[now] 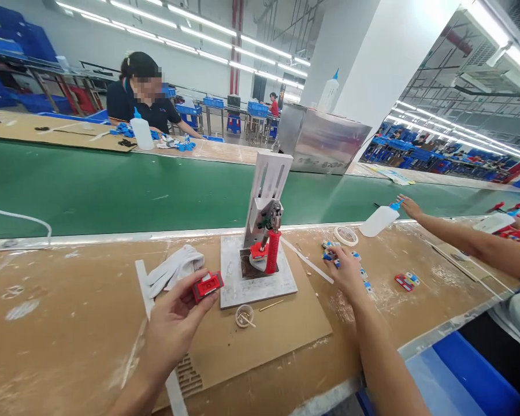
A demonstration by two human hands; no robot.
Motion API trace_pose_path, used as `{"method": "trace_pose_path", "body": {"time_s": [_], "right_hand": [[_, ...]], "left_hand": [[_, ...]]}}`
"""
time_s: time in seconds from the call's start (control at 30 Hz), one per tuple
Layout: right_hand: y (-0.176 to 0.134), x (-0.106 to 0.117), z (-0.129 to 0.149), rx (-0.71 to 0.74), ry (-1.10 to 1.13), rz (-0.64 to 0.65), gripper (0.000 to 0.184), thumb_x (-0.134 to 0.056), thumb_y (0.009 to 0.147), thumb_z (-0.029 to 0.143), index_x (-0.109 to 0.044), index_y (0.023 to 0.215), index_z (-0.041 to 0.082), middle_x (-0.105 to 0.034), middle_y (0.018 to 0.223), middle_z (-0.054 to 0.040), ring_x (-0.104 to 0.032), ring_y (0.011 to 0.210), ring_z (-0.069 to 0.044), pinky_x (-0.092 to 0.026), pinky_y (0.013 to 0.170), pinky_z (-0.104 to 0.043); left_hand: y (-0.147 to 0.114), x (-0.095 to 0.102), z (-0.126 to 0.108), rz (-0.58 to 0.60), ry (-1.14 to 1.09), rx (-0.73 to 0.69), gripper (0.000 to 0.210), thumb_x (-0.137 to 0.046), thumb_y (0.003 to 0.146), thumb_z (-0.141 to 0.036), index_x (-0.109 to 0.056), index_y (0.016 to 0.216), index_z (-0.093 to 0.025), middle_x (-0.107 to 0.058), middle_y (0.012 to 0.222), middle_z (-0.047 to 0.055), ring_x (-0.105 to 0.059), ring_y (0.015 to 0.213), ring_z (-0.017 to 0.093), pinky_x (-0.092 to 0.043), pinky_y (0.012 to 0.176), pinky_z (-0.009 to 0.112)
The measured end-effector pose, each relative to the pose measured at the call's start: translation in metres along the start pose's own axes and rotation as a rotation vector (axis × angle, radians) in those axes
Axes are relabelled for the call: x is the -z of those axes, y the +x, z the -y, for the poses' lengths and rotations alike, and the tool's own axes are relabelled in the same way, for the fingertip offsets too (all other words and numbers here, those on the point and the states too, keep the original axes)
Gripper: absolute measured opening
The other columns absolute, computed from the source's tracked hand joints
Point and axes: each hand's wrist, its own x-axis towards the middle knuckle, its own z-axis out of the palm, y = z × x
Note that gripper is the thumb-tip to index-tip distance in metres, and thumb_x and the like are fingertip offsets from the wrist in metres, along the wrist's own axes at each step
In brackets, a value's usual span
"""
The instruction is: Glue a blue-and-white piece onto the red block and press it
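My left hand [175,323] grips a small red plastic part [208,285] with a dark grey edge and a rectangular recess facing up. My right hand [344,270] is right of the press, fingers bent and closed on one of the small blue-and-white parts [328,247] grouped there; the fingertips are partly covered. Between my hands stands a metal toggle-clamp press [266,202] with a red handle [273,252], on a pale base plate [234,289]. Another red piece [259,251] sits under the clamp.
A small clear cup [244,316] with sticks and a loose wooden stick [271,305] lie before the press. White gloves [177,268] are left of it. A tape roll [345,235] and a glue bottle [379,221] lie right, near a co-worker's hand [409,206]. A green conveyor [112,193] runs behind.
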Motion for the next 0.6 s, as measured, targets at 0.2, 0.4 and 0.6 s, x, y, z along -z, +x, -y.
{"method": "trace_pose_path", "body": {"time_s": [0.2, 0.4, 0.6], "right_hand": [[-0.035, 0.022, 0.088, 0.241, 0.776, -0.174, 0.027, -0.065, 0.092, 0.032, -0.055, 0.116, 0.031, -0.056, 0.115, -0.0063, -0.057, 0.104, -0.017, -0.052, 0.085, -0.029], [-0.047, 0.008, 0.178, 0.345, 1.297, 0.116, 0.032, -0.07, 0.09, 0.027, -0.06, 0.119, 0.037, -0.056, 0.114, -0.0057, -0.062, 0.093, -0.016, -0.057, 0.08, -0.027], [-0.058, -0.024, 0.199, 0.219, 1.391, 0.346, 0.031, -0.068, 0.092, 0.032, -0.065, 0.122, 0.03, -0.064, 0.117, -0.006, -0.064, 0.099, -0.013, -0.055, 0.089, -0.02]], "left_hand": [[-0.008, -0.004, 0.002, 0.062, -0.019, 0.079, 0.044, -0.079, 0.08, -0.035, -0.066, 0.119, -0.02, -0.076, 0.11, 0.009, -0.074, 0.099, 0.02, -0.062, 0.091, 0.029], [-0.014, -0.006, -0.007, 0.137, -0.163, 0.078, 0.039, -0.072, 0.087, -0.032, -0.064, 0.123, -0.021, -0.075, 0.113, 0.008, -0.073, 0.103, 0.021, -0.062, 0.093, 0.032], [-0.011, -0.006, -0.023, 0.178, -0.306, 0.11, 0.049, -0.072, 0.087, -0.034, -0.06, 0.13, -0.013, -0.074, 0.117, 0.015, -0.075, 0.096, 0.021, -0.064, 0.086, 0.03]]}}
